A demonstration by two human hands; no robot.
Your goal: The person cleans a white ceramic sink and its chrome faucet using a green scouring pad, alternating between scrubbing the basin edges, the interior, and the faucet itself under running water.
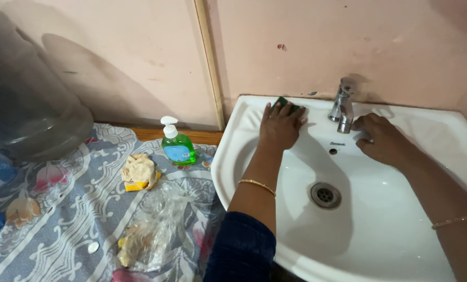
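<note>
1. The left hand (280, 125), upper middle of the frame, lies palm down with its fingers spread flat, pressing a small dark green scrubbing pad (284, 103) against the back rim of the white ceramic washbasin (400, 230). Only a corner of the pad shows past the fingertips.
2. That left forearm rises almost straight up from the bottom of the frame, with a thin gold bangle (257, 184) at the wrist and a dark blue sleeve (241, 250) lower down.
3. The right hand (382, 138) rests on the basin's rear ledge just right of the chrome tap (343, 107), fingers curled loosely inward toward the tap's base. It has hold of nothing I can see.
4. The right forearm runs in from the lower right corner, with a thin bangle near the frame's edge.
5. The round metal drain (325, 195) sits in the bowl below and between both hands.
6. To the left of the basin a floral patterned cloth (50, 230) covers the counter. On it stand a green pump bottle of liquid soap (177, 145), a crumpled yellowish rag (139, 171) and a crinkled clear plastic bag (152, 230).
7. A large clear plastic water jug (24, 104) lies at the upper left.
</note>
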